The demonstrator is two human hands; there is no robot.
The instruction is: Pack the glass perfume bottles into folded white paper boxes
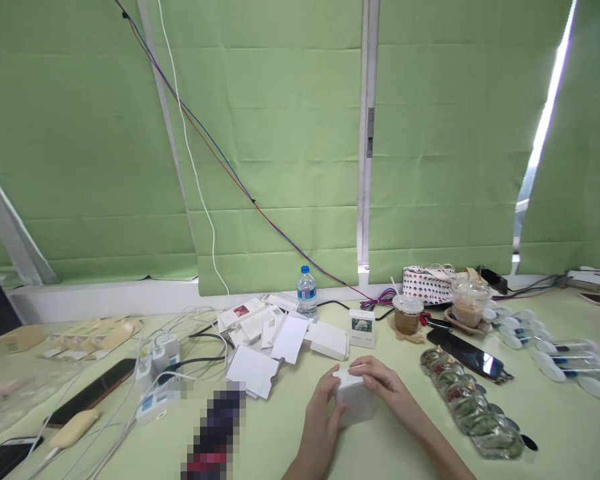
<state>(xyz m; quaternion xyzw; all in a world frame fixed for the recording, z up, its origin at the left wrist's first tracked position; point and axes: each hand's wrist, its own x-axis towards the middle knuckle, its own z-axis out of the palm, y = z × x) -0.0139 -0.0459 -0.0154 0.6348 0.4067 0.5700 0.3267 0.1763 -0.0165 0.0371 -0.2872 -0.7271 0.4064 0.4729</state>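
A small white cardboard box stands between my two hands near the front of the table. My left hand is closed on its left side, the thumb across the near face. My right hand lies over the top right edge, its fingers bent at the box's upper rim. Whether the top flap is fully closed is hidden by the fingers. Just beyond stands a white box with a flower picture. Beside it several flattened or plain white boxes lie in a loose pile.
A water bottle stands behind the pile. To the right are wrapped green packets, a black phone, two drink cups and several clear-and-white plastic pieces. A power strip with tangled cables and phones occupies the left.
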